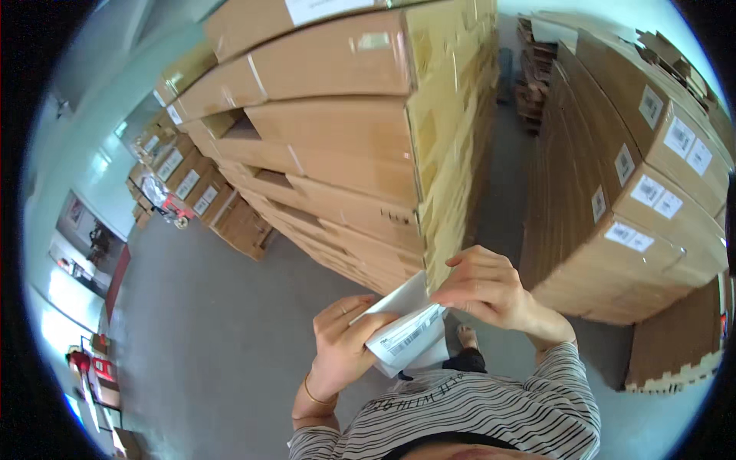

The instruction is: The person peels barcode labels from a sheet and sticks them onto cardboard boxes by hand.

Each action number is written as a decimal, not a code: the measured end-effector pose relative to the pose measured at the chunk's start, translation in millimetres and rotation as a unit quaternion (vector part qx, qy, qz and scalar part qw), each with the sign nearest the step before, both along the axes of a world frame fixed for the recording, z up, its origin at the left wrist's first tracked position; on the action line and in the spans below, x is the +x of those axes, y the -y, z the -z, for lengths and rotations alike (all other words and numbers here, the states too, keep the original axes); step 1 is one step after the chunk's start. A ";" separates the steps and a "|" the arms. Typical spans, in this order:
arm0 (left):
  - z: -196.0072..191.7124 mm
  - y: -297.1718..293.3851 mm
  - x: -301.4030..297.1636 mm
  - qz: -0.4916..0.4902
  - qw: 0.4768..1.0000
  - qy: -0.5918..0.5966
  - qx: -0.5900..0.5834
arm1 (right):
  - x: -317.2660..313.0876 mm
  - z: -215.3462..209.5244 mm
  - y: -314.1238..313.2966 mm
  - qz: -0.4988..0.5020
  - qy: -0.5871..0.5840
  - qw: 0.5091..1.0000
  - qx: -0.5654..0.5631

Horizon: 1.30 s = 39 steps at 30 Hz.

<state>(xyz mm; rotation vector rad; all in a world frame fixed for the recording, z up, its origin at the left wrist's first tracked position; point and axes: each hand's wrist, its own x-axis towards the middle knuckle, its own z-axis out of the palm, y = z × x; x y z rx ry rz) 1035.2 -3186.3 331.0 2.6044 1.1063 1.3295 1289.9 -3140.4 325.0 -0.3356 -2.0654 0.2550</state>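
Label sheets (410,338) are showing at lower centre; the left hand (341,337) is gripping their left side, probably for support, while the right hand (489,288) is pinching their upper-right edge, apparently steadying it.

The head-worn fisheye looks down, close above the wearer's fingers (477,290).

- A barcode (418,335) and fine print mark a white label sheet (391,347), the words too small to make out from here.
- Black lettering (414,397) crosses the front of a striped shirt (475,410).
- Dark characters (395,217) show near the corner of a brown box (360,201).
- White barcode labels (679,136) face out from stacked boxes (613,192) at right.
- More labels (187,184) dot the far boxes (195,172).
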 end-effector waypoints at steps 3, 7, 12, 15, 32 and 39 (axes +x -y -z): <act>-19.4 -21.3 31.5 -0.053 0.997 -0.005 0.056 | 28.0 -11.6 -37.8 0.014 -0.009 0.992 0.126; -43.2 -45.3 75.8 -0.102 0.993 0.041 0.052 | 64.7 -37.1 -83.1 0.029 -0.022 0.964 0.265; -59.7 -65.4 110.2 -0.153 0.985 0.060 0.046 | 90.4 -52.9 -129.2 0.000 -0.055 0.941 0.335; -62.6 -72.6 113.4 -0.210 0.975 0.044 0.061 | 99.9 -53.5 -149.8 -0.062 -0.097 0.944 0.308; -182.8 -125.4 153.0 -0.035 0.934 -0.230 0.272 | 39.2 -249.3 -277.9 -0.283 -0.211 0.932 -0.084; -205.2 -147.7 147.3 -0.080 0.925 -0.263 0.263 | 34.0 -260.9 -278.2 -0.279 -0.159 0.944 -0.069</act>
